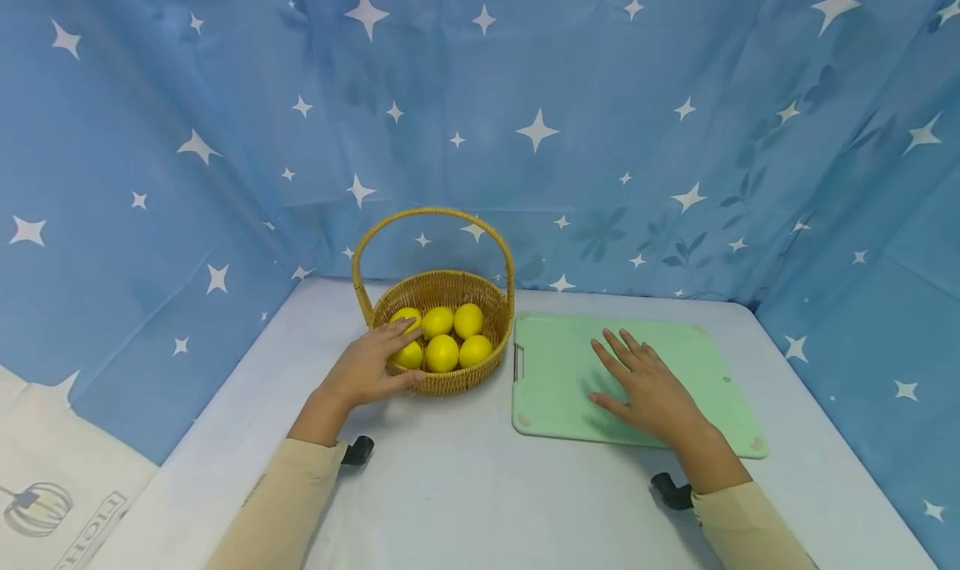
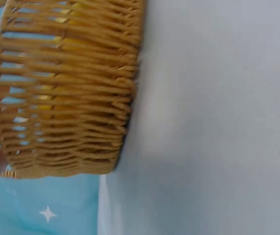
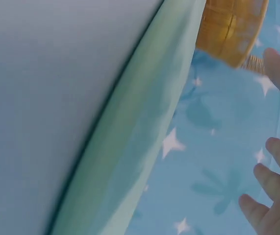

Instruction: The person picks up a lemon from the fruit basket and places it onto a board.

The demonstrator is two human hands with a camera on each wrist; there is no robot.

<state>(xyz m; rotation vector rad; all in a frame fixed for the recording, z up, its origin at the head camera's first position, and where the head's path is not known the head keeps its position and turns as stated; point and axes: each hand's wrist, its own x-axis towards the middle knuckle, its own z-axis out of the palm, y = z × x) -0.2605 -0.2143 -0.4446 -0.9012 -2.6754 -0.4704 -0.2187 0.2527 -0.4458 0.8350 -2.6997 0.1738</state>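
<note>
We see the left hand [image 1: 367, 368] on the wicker basket [image 1: 450, 380]: its fingers reach over the rim onto a lemon [image 1: 406, 318], and the thumb lies against the outer wall. At 3 o'clock from the basket, the right hand [image 1: 648, 387] rests flat, fingers spread, on the green cutting board [image 1: 555, 370] on the tabletop [image 1: 480, 487].

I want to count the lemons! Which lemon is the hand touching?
The left hand reaches the back-left lemon in the basket: its fingertips lie over that one. The other four lemons sit further right, untouched.
</note>
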